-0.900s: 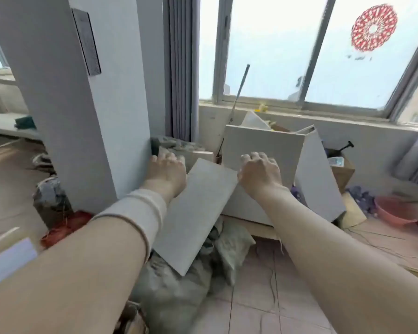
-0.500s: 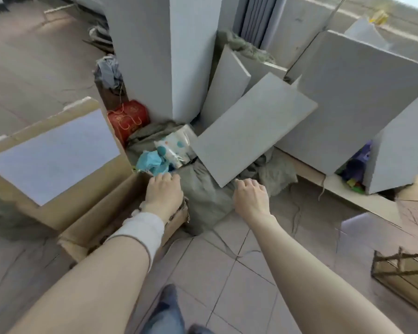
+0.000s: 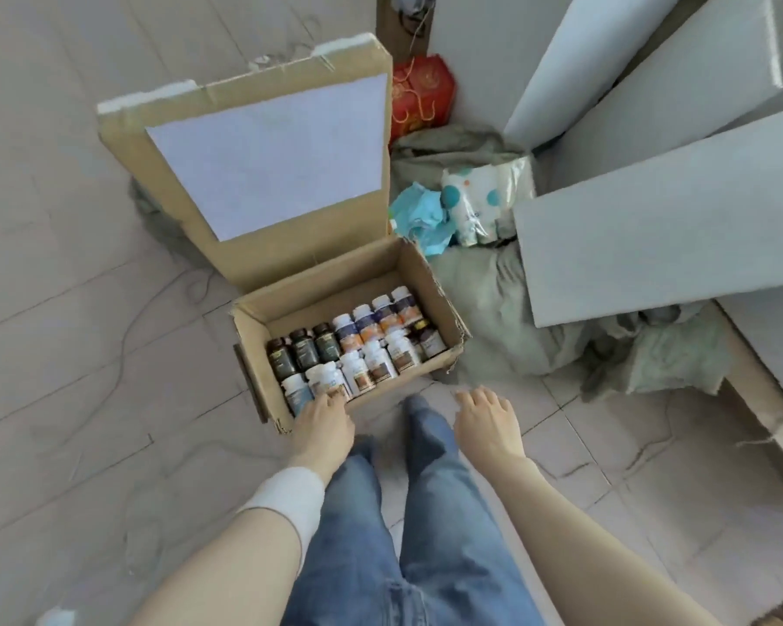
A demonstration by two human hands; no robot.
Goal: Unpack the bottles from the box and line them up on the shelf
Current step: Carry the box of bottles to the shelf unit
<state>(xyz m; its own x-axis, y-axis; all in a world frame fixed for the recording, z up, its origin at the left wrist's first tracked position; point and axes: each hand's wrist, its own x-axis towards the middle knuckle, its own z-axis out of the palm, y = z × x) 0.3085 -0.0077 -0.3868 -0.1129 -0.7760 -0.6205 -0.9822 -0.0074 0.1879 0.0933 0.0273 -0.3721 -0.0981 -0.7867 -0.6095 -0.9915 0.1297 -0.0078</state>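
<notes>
Our left fingers [image 3: 324, 402] lay loosely spread at the near rim of the box [image 3: 430, 286], their tips over a white bottle [image 3: 328, 381] in the front row; whether they already touched it we could not tell, and they gripped nothing. The left hand [image 3: 322, 426] hung over the box's near corner. The right hand [image 3: 487, 420] hovered empty above the floor just beside the box, fingers relaxed and slightly apart.

The bottles stood upright, packed in two tight rows inside the open cardboard box on the tiles, lid flap [image 3: 263, 151] raised behind. Some were dark [image 3: 306, 352], most white with labels.

We judged them small, rigid and light, probably plastic with smooth sides that could slip. Packed so closely, the sides offered little room, so pinching the cap and pulling straight up looked the surest hold. No shelf was clearly in view.
</notes>
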